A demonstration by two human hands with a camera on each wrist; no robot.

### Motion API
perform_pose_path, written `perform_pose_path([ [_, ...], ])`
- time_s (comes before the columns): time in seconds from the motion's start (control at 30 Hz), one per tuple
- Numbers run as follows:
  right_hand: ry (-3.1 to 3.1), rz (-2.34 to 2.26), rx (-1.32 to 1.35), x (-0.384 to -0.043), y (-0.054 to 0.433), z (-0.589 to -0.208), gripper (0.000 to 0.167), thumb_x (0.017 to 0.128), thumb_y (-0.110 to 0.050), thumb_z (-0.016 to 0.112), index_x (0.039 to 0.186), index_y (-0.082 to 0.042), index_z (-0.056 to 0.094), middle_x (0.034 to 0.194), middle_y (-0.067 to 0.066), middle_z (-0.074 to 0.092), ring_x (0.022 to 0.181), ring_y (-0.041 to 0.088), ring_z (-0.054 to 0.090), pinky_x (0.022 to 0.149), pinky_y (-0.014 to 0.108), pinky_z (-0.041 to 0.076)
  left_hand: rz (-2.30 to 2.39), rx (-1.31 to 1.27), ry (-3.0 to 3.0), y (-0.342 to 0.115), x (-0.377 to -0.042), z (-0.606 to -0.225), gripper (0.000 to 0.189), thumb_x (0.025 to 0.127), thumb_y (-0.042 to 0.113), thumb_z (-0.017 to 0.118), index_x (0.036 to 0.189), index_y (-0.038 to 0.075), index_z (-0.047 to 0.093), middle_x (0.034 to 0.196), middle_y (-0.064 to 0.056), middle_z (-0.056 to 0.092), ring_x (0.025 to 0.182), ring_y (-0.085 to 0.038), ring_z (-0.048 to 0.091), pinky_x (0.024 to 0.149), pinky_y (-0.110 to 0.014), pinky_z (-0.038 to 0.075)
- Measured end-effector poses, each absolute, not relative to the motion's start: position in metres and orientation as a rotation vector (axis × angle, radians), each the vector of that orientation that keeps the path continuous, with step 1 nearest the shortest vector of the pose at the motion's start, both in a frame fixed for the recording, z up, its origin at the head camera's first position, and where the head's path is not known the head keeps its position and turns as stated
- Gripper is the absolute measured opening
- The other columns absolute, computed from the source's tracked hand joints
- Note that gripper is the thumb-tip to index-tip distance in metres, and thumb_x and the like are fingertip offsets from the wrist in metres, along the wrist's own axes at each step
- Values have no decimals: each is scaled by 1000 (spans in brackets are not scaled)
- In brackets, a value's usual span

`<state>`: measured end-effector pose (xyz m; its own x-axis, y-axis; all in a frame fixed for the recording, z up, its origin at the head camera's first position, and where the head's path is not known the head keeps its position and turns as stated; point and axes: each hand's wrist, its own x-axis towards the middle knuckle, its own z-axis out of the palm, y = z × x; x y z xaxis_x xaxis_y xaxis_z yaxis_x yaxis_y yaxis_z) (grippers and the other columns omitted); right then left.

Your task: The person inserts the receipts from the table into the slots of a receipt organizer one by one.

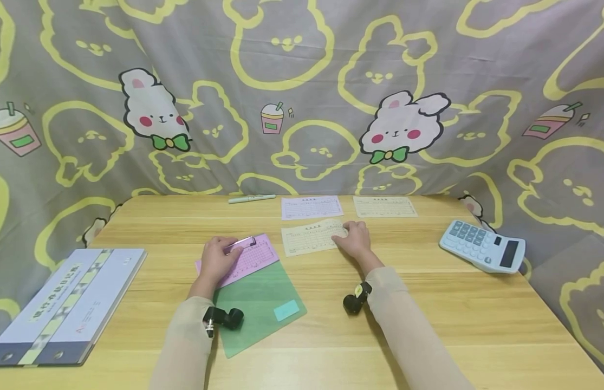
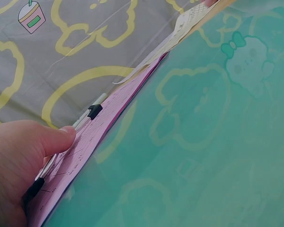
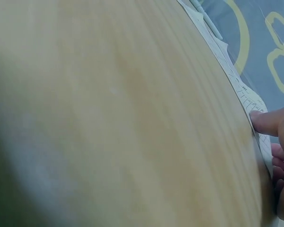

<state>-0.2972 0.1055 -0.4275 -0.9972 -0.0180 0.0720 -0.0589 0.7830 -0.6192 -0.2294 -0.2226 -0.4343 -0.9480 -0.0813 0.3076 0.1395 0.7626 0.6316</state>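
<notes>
Your left hand (image 1: 219, 261) pinches the clip (image 1: 247, 242) atop the clipboard (image 1: 258, 319), thumb over the metal, and your right hand (image 1: 354, 239) pinches the cream slip (image 1: 309, 238) by its right edge, up and right of the clipboard. To handle it well, press lightly so the thin paper doesn't crease, and hold the board steady with the pink sheet (image 1: 258, 261) square. The clipboard lies askew on a wood-grain table (image 1: 326, 346), binder (image 1: 77, 298) to its left, calculator (image 1: 482, 246) well to its right, pen (image 1: 252, 199) and two more slips (image 1: 311, 208) beyond it, before a patterned curtain (image 1: 311, 103).
</notes>
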Motion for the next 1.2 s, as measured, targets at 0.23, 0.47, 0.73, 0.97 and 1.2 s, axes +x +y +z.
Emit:
perform_pose_path([
  [0.23,-2862,1021,83,-295,105,-431,45,74,-29,63,106,1,52,109,19,38,99,33,35,83,41,30,-1003,-32,-2650,-222,-229,-433,34,79,20,62,105,-2,59,98,-19,51,93,-33,41,82,-44,30],
  [0.47,-2842,998,112,-294,103,-431,46,74,-25,63,110,2,50,113,21,39,103,34,35,85,42,30,-984,-39,-2643,-224,-230,-434,34,78,20,62,104,-2,60,98,-20,51,92,-34,42,82,-44,30],
  [0.73,-2840,1122,51,-296,105,-428,58,71,-20,66,118,3,42,115,24,34,105,35,35,90,42,28,-997,-37,-2648,-223,-230,-435,34,78,20,62,104,-2,60,98,-19,51,93,-33,42,82,-44,30],
  [0.97,-2856,1190,61,-297,109,-424,59,71,-15,67,122,0,41,116,24,33,103,34,37,89,42,30,-983,-50,-2639,-222,-230,-433,33,78,20,63,103,-2,60,96,-19,52,91,-33,43,81,-44,30],
  [1.2,-2839,1324,89,-296,112,-423,51,72,-9,64,119,-4,45,116,24,26,98,35,38,84,44,34,-987,-36,-2641,-222,-230,-434,33,78,19,63,103,-2,60,97,-18,51,91,-32,43,80,-44,31],
])
